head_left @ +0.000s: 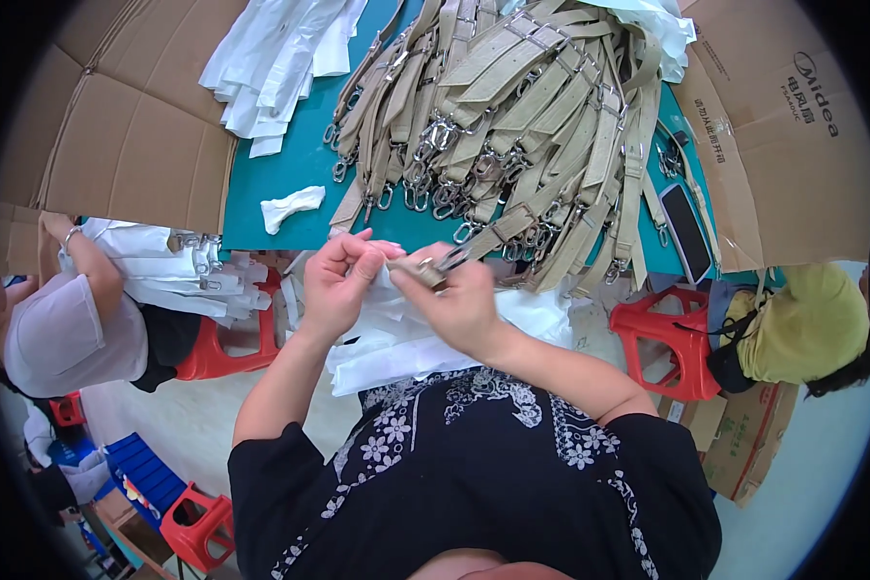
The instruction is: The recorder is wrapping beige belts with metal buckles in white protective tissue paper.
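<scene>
My right hand [462, 302] is closed round the end of a beige strap [488, 244] with metal fittings, which slants up toward the heap on the table. Close beside it, my left hand [336, 285] is pinched shut, its fingertips nearly meeting the right ones. A pale bit shows between the fingertips, too small to name. White wrapping sheets [387, 362] lie over my lap beneath both hands. Just beyond the hands, a large heap of beige straps [512, 106] with metal snap hooks and buckles covers the green table [271, 179].
White sheets [275, 58] are stacked at the table's far left, near a crumpled white piece [292, 207]. A phone [684, 232] lies at the right. Cardboard [135, 126] stands on both sides. Two people sit left and right, near red stools [662, 333].
</scene>
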A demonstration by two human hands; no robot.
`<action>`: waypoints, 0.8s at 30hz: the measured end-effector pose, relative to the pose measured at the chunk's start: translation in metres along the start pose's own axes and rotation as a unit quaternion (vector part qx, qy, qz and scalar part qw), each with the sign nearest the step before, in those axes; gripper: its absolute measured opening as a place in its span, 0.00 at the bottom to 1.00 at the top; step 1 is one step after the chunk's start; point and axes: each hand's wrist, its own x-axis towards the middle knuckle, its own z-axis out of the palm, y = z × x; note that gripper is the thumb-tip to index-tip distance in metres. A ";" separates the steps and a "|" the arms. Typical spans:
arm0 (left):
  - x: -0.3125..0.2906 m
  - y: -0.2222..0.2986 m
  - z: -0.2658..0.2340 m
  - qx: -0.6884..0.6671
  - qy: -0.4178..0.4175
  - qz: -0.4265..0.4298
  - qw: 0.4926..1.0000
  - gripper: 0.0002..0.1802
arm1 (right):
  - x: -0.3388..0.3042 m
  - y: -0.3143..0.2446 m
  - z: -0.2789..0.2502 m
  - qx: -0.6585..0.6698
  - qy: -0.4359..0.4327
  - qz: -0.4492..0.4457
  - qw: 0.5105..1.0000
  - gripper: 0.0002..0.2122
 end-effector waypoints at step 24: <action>0.010 -0.003 -0.021 0.030 -0.096 -0.027 0.995 0.06 | 0.006 0.036 -0.009 0.234 -0.128 0.224 0.937 0.08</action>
